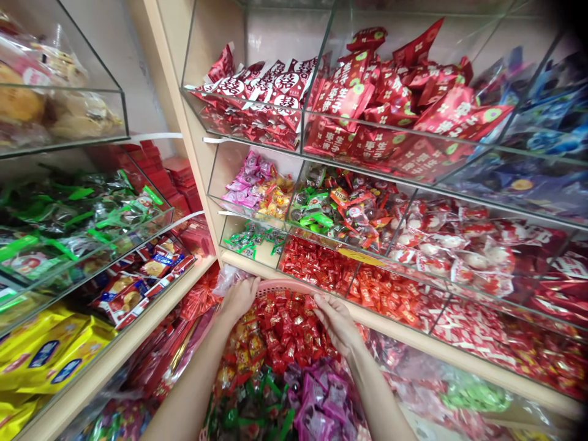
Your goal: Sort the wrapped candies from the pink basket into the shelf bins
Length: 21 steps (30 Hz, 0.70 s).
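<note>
A pink plastic basket point(285, 285) with a perforated rim is full of wrapped candies. Red candies point(287, 327) lie at its far side, yellow-orange ones point(245, 346) to the left, green and dark ones point(257, 398) nearer me, and purple ones point(324, 401) at the near right. My left hand point(241, 298) is closed over the far left of the rim. On the far right side, my right hand point(339, 321) has its fingers bent at the rim, close against the red candies. Both forearms reach over the basket, hiding parts of its sides.
Clear-fronted shelf bins point(367, 245) of sorted candies rise beyond the basket. Below them runs a wooden shelf edge point(390, 321). Another shelf unit on the left holds green packets point(82, 208) and yellow bags point(55, 349). Bagged goods point(478, 392) lie low at right.
</note>
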Each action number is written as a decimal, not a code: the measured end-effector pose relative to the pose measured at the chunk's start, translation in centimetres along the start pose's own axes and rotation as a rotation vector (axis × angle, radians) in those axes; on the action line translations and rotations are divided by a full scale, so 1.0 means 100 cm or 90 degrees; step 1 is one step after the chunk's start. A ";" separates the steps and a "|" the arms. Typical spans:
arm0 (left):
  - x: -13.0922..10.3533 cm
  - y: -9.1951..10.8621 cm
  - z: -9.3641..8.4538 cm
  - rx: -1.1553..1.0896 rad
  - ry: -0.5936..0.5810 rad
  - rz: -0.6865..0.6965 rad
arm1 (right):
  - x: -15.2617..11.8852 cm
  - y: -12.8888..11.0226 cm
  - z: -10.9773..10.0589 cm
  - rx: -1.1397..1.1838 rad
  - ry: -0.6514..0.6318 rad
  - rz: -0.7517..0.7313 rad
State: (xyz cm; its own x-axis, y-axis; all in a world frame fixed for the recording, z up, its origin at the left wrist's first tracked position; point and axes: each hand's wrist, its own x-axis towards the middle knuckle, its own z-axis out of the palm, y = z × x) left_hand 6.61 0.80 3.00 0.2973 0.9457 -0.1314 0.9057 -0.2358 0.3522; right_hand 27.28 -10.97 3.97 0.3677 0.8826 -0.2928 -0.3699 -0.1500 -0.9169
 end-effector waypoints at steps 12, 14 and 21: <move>0.004 -0.007 0.007 0.008 0.019 0.019 | 0.037 0.025 0.019 -0.341 -0.018 -0.229; 0.004 -0.007 0.007 0.009 0.016 0.020 | 0.038 0.025 0.025 -0.362 -0.018 -0.247; 0.004 -0.006 0.005 0.008 0.008 0.021 | 0.059 0.005 0.014 -0.512 0.093 -0.371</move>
State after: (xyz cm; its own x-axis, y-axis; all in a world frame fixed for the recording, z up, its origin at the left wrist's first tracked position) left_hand 6.37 1.21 2.24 0.3226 0.9404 -0.1078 0.8995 -0.2691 0.3443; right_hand 28.08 -5.24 2.18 0.4293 0.8587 0.2800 0.5680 -0.0157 -0.8229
